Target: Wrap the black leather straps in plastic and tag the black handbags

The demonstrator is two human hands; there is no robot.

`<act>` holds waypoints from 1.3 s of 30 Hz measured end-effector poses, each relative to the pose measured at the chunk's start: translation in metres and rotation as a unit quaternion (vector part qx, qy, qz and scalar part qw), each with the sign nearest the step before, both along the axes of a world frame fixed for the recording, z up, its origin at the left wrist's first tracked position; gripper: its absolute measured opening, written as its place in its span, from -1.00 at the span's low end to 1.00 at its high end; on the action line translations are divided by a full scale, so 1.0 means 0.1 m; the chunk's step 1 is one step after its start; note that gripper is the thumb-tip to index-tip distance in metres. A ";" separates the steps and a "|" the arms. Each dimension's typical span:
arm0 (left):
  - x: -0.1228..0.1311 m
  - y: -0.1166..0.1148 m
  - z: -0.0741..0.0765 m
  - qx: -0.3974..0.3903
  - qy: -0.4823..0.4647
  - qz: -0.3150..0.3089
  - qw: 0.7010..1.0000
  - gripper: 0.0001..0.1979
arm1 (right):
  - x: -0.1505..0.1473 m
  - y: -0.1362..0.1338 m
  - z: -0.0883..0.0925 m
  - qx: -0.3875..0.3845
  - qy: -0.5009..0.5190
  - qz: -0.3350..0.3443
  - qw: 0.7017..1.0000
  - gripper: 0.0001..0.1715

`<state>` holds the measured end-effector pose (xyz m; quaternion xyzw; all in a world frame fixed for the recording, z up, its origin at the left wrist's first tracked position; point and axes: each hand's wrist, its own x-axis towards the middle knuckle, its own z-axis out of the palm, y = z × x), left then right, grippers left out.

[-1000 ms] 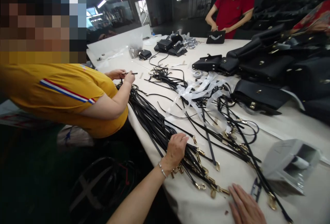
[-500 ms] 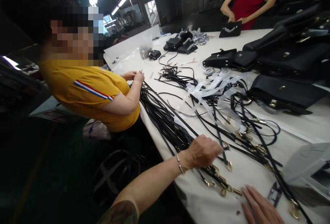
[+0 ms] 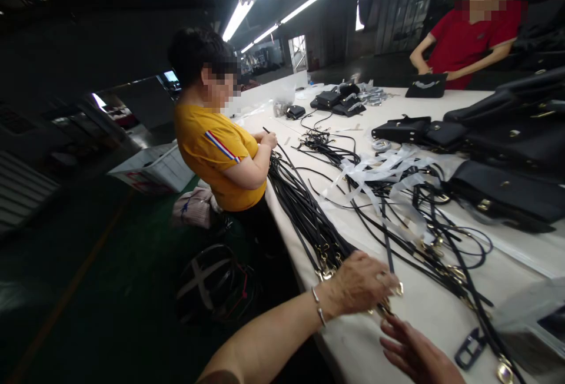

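Observation:
My left hand point(image 3: 359, 284), with a bracelet at its wrist, is closed over the near ends of some black straps with gold clasps; its fingertips are partly hidden. Just below it, my right hand point(image 3: 417, 348) is open, fingers stretched out by a gold clasp point(image 3: 385, 307) between the two hands. Whether they touch that clasp I cannot tell. A long bundle of black straps point(image 3: 304, 213) runs from my left hand along the table edge towards a co-worker. More black straps point(image 3: 424, 254) lie loose to the right.
A co-worker in yellow point(image 3: 220, 160) stands at the left edge of the white table point(image 3: 441, 337); another in red point(image 3: 472, 42) stands across. Black bags point(image 3: 507, 189) are piled right, near white plastic strips point(image 3: 375, 172). Small thread snips point(image 3: 470, 348) lie near my right hand.
My right hand has lifted off the tabletop and come close to my left hand. The view has swung left and up. My left hand stays low over the strap ends.

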<state>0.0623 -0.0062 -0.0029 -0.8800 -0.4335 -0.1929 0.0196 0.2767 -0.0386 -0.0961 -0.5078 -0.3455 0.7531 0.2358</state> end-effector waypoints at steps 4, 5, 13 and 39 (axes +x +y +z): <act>-0.39 0.08 -0.42 -0.033 -0.048 0.283 0.957 -0.66 | 0.15 0.03 -0.33 0.311 -0.274 0.050 0.909 -0.44; -0.49 0.09 -0.55 -0.059 -0.057 0.312 0.946 -0.68 | 0.23 0.02 -0.46 0.381 -0.301 0.073 0.871 -0.48; -0.75 0.22 -1.00 -0.138 -0.138 0.313 0.929 -0.75 | 0.45 -0.12 -0.85 0.579 -0.325 0.111 0.739 -0.50; 1.69 -1.62 -0.45 -0.698 -0.646 0.052 0.304 -0.39 | 2.40 -1.66 0.98 0.004 -0.183 0.063 0.981 -0.53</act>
